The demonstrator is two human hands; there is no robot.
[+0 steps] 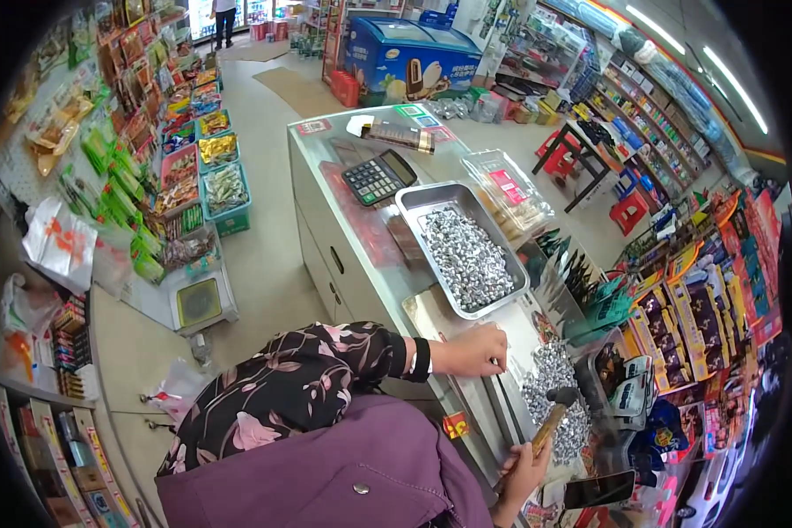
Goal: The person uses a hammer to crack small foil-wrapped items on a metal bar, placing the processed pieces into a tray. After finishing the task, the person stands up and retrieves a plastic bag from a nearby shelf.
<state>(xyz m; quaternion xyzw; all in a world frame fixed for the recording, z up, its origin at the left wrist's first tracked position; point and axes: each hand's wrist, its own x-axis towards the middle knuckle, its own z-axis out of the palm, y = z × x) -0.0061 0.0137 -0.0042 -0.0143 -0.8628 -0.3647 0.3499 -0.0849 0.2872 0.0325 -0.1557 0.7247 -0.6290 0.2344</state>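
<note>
My left hand (pixel 473 350) is closed in a pinch over the counter, and whatever its fingertips hold is too small to make out. Just below them lies a narrow dark metal bar (pixel 509 409). In my right hand (pixel 526 468) is a small hammer (pixel 548 427) with a wooden handle, its dark head above a loose pile of small silvery metal pieces (pixel 550 374). Beyond my left hand, a rectangular steel tray (pixel 405 204) holds many more such pieces. A pale board (pixel 424 308) lies between the tray and my left wrist.
On the counter (pixel 312 145) are a calculator (pixel 380 178), a clear plastic box (pixel 509 189), and a dark cylindrical container (pixel 400 136). A phone (pixel 598 489) lies near my right hand. Hanging snack packets (pixel 678 330) crowd the right side. A blue chest freezer (pixel 409 62) stands farther off.
</note>
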